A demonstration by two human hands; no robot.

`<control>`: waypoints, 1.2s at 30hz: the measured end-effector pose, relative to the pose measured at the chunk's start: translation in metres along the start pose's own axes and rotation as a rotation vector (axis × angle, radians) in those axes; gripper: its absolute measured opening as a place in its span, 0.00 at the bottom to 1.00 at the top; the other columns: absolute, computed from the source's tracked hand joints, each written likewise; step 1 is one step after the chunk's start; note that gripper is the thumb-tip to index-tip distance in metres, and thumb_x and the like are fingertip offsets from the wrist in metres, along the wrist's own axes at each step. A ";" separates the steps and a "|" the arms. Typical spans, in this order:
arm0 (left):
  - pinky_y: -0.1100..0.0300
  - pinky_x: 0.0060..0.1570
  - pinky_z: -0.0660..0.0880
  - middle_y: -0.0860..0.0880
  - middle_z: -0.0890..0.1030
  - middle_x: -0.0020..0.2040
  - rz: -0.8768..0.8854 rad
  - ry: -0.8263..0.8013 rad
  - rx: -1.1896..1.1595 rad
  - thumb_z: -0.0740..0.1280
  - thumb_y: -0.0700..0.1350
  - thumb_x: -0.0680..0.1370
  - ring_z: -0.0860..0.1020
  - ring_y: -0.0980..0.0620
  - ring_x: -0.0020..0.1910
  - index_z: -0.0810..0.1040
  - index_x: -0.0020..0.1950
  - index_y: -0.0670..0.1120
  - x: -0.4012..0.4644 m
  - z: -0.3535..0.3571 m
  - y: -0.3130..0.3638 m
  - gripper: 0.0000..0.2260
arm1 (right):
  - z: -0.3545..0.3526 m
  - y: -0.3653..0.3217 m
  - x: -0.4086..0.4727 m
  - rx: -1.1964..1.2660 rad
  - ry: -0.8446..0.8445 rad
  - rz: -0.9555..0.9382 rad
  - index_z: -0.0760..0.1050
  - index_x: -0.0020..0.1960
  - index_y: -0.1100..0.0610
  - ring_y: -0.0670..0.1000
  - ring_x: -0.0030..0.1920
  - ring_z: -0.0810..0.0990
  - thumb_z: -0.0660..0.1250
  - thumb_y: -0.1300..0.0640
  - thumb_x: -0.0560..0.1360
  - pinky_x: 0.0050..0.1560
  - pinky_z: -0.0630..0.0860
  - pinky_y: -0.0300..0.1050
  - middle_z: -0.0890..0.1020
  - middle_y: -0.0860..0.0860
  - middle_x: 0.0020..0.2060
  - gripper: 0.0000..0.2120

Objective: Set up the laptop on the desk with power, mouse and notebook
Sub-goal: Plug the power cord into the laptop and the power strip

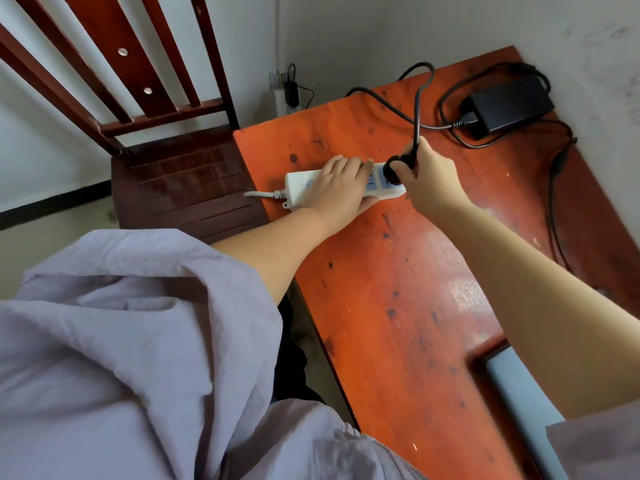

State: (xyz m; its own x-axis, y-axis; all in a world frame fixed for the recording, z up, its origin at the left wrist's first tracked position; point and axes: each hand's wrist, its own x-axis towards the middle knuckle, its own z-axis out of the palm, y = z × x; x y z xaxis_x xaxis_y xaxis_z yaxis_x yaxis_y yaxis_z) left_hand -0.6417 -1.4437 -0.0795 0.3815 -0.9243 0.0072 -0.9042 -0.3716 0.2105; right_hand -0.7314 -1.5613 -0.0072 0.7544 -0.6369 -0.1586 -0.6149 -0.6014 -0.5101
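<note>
A white power strip (301, 188) lies near the left edge of the orange-red desk (398, 289). My left hand (337, 187) presses down on its middle, fingers wrapped over it. My right hand (429, 178) grips a black plug (396, 166) that sits at the strip's right end socket. The plug's black cable (420, 98) loops up and back to the black power adapter (509, 105) at the desk's far right corner. A grey laptop edge (519, 400) shows at the lower right, partly behind my right arm.
A dark wooden chair (180, 181) stands against the desk's left side. A second thin black cable (554, 188) runs along the desk's right edge by the wall. A wall socket with a small charger (291, 88) sits in the far corner.
</note>
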 end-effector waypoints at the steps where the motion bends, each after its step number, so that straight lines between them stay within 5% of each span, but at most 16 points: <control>1: 0.51 0.73 0.56 0.42 0.72 0.64 0.000 -0.001 0.003 0.55 0.56 0.80 0.69 0.43 0.65 0.61 0.73 0.40 0.000 0.000 0.000 0.27 | -0.001 -0.001 0.004 -0.014 -0.012 0.001 0.70 0.52 0.63 0.56 0.44 0.75 0.62 0.57 0.77 0.41 0.70 0.45 0.79 0.59 0.47 0.10; 9: 0.51 0.72 0.56 0.42 0.72 0.65 -0.002 -0.006 0.007 0.56 0.56 0.79 0.69 0.43 0.66 0.61 0.73 0.41 0.000 -0.002 0.000 0.27 | 0.003 0.001 0.002 -0.039 -0.042 -0.003 0.68 0.52 0.64 0.61 0.46 0.77 0.60 0.56 0.78 0.42 0.73 0.52 0.78 0.60 0.45 0.10; 15: 0.51 0.72 0.57 0.42 0.73 0.63 -0.007 0.007 -0.003 0.57 0.55 0.79 0.69 0.43 0.64 0.62 0.72 0.41 0.000 -0.003 0.000 0.26 | -0.002 0.002 0.016 0.005 -0.075 -0.023 0.68 0.53 0.63 0.54 0.40 0.73 0.61 0.54 0.78 0.36 0.69 0.41 0.76 0.55 0.42 0.11; 24: 0.51 0.74 0.56 0.42 0.73 0.63 -0.012 0.005 -0.019 0.57 0.56 0.79 0.69 0.43 0.65 0.61 0.73 0.41 0.001 -0.002 -0.001 0.27 | 0.010 0.007 0.014 -0.116 -0.170 -0.083 0.59 0.45 0.57 0.52 0.30 0.67 0.58 0.56 0.78 0.29 0.65 0.47 0.69 0.51 0.31 0.08; 36: 0.51 0.70 0.61 0.44 0.71 0.66 -0.045 -0.014 -0.066 0.60 0.55 0.78 0.69 0.44 0.65 0.61 0.73 0.42 0.003 -0.004 0.003 0.28 | 0.015 0.008 0.005 0.008 -0.146 0.009 0.62 0.53 0.61 0.56 0.38 0.71 0.58 0.57 0.79 0.33 0.67 0.47 0.73 0.57 0.40 0.08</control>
State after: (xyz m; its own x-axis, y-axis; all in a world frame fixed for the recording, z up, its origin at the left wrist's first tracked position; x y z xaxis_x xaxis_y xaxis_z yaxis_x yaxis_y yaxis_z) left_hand -0.6425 -1.4466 -0.0749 0.4187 -0.9080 -0.0174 -0.8713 -0.4070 0.2742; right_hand -0.7289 -1.5615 -0.0247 0.7745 -0.5651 -0.2841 -0.6204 -0.5914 -0.5151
